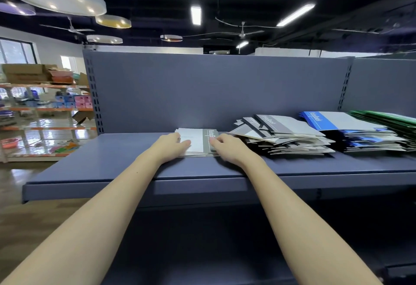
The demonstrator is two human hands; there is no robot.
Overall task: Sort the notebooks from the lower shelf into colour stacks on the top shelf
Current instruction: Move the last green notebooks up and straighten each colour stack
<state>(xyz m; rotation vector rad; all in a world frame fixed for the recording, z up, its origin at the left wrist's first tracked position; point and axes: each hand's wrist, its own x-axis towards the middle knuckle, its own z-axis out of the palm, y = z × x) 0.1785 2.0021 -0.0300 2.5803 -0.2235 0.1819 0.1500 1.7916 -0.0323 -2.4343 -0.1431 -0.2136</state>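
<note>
Notebooks with grey spines [198, 141] make a low stack in the middle of the top shelf [112, 163], and both hands are on this stack. The left hand [173, 146] lies flat on the pale cover, its fingers straight and pressing down. The right hand [221, 147] rests at the right edge, over the grey spine strip; its fingers look a little bent, but I cannot tell if they pinch the top notebook or only touch it.

Just to the right is a taller and untidy black stack [283, 137], with several covers turned at angles. Next comes the blue stack [351, 134], and at the far right the green stack [391, 120], which is cut by the edge of the view.

So four colour stacks exist already, and in my judgement the sorting is well advanced. The grey stack is the lowest. The lower shelf below is dark and mostly hidden by the arms, so I cannot say how many notebooks wait there. The black stack perhaps needs straightening. In the background stand orange storage racks [45, 109] with boxes.
</note>
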